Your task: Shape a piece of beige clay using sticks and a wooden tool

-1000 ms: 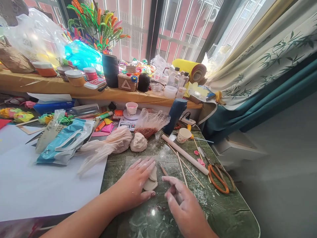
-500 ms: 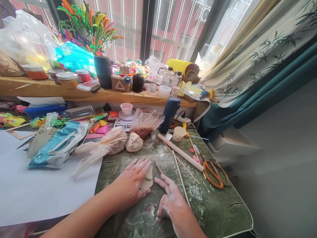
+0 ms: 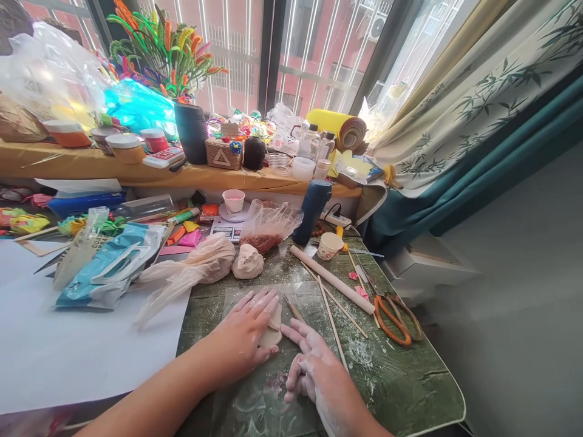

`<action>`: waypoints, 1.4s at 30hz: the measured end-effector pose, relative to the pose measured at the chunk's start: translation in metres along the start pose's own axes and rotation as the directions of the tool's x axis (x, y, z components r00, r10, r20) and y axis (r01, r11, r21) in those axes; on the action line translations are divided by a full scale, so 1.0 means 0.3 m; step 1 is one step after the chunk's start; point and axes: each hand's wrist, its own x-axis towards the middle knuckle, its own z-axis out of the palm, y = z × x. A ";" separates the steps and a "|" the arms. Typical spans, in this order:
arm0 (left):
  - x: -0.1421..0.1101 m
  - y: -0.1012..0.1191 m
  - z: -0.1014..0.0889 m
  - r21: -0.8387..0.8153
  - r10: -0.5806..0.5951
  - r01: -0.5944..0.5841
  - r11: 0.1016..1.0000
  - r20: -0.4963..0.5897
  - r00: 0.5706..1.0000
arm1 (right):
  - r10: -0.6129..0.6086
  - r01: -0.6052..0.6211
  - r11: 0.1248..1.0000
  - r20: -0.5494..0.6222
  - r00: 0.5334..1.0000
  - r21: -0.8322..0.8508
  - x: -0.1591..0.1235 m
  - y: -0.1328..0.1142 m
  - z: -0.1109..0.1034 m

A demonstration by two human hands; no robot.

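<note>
Flat against a clear plastic sheet (image 3: 255, 400), my left hand (image 3: 248, 331) rests with its fingers stretched out over a thin piece of pale clay (image 3: 272, 334). Part of the clay is covered by that hand. To the right, my right hand (image 3: 314, 364) is dusted with white powder. Its index and middle fingers reach out to the clay's right edge, the other fingers are curled, and nothing is held. A slim wooden-handled tool (image 3: 295, 309) lies just above those fingertips. Farther back sits a lump of pale clay (image 3: 248, 262).
A rolling pin (image 3: 332, 279), thin wooden sticks (image 3: 333, 321) and orange-handled scissors (image 3: 392, 321) lie on the right. Behind stand a paper cup (image 3: 330, 246) and a dark blue bottle (image 3: 312, 212). At left are a plastic bag (image 3: 200, 261) and a blue packet (image 3: 112, 264) on white paper.
My right hand has shifted slightly left, bringing its fingertips up to the clay's edge. The left hand stays in place on the clay.
</note>
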 end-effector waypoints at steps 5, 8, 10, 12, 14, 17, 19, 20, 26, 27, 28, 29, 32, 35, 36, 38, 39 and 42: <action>0.001 -0.001 -0.002 -0.024 -0.019 0.019 1.000 0.010 1.000 | -0.050 0.051 0.998 0.019 0.999 -0.036 0.017 0.005 0.025; 0.001 0.000 -0.002 -0.032 -0.024 0.024 0.999 0.016 1.000 | -0.088 0.088 0.992 0.001 0.996 -0.087 0.018 0.013 0.027; 0.001 0.003 -0.005 -0.032 -0.025 0.026 0.999 0.012 1.000 | -0.139 0.134 0.982 -0.031 0.990 -0.136 0.019 0.015 0.023; 0.000 0.005 -0.009 -0.034 -0.032 0.033 0.999 0.007 0.999 | -0.158 0.153 0.972 -0.017 0.987 -0.179 0.023 0.019 0.018; -0.001 0.007 -0.013 -0.039 -0.033 0.033 0.999 0.005 0.999 | -0.133 0.138 0.969 0.037 0.990 -0.205 0.030 0.027 0.017; -0.002 0.006 -0.015 -0.049 -0.027 0.027 0.998 0.005 1.000 | -0.151 0.158 0.970 0.050 0.987 -0.183 0.042 0.037 0.019; -0.002 0.004 -0.013 -0.055 -0.028 0.028 0.998 0.002 1.000 | -0.181 0.181 0.971 0.017 0.983 -0.156 0.052 0.035 0.022; -0.002 0.002 -0.012 -0.058 -0.026 0.026 0.998 0.000 1.000 | -0.182 0.181 0.971 0.008 0.983 -0.154 0.058 0.031 0.023; -0.005 -0.009 0.002 -0.056 -0.014 0.013 0.998 -0.017 1.000 | -0.080 0.087 0.986 0.056 0.995 -0.142 0.080 -0.029 0.025; -0.005 -0.011 0.004 -0.056 -0.012 0.011 0.998 -0.024 1.000 | -0.079 0.085 0.987 0.050 0.996 -0.135 0.082 -0.037 0.026; -0.005 -0.012 0.007 -0.058 -0.007 0.005 0.998 -0.034 0.999 | -0.081 0.086 0.986 0.041 0.996 -0.139 0.084 -0.043 0.027; -0.006 -0.013 0.010 -0.062 0.000 -0.003 0.998 -0.045 0.999 | -0.085 0.089 0.984 0.033 0.996 -0.153 0.086 -0.047 0.028; -0.006 -0.014 0.018 -0.072 0.013 -0.019 0.997 -0.081 0.997 | -0.087 0.093 0.977 0.039 0.995 -0.193 0.090 -0.042 0.030; -0.011 -0.015 0.020 -0.086 -0.017 0.009 0.996 -0.097 0.995 | -0.156 0.157 0.963 0.025 0.987 -0.220 0.088 -0.020 0.024; -0.015 -0.016 0.020 -0.097 -0.031 0.022 0.995 -0.101 0.994 | -0.199 0.195 0.949 0.010 0.980 -0.246 0.085 -0.011 0.020; -0.025 -0.021 0.021 -0.124 -0.056 0.041 0.991 -0.114 0.992 | -0.297 0.275 0.896 -0.010 0.955 -0.349 0.076 0.002 0.012; -0.030 -0.025 0.021 -0.137 -0.069 0.052 0.989 -0.122 0.990 | -0.352 0.317 0.847 -0.002 0.936 -0.426 0.071 0.004 0.010; -0.041 -0.034 0.025 -0.151 -0.112 0.090 0.984 -0.142 0.984 | -0.506 0.436 0.573 0.118 0.854 -0.694 0.064 -0.009 0.012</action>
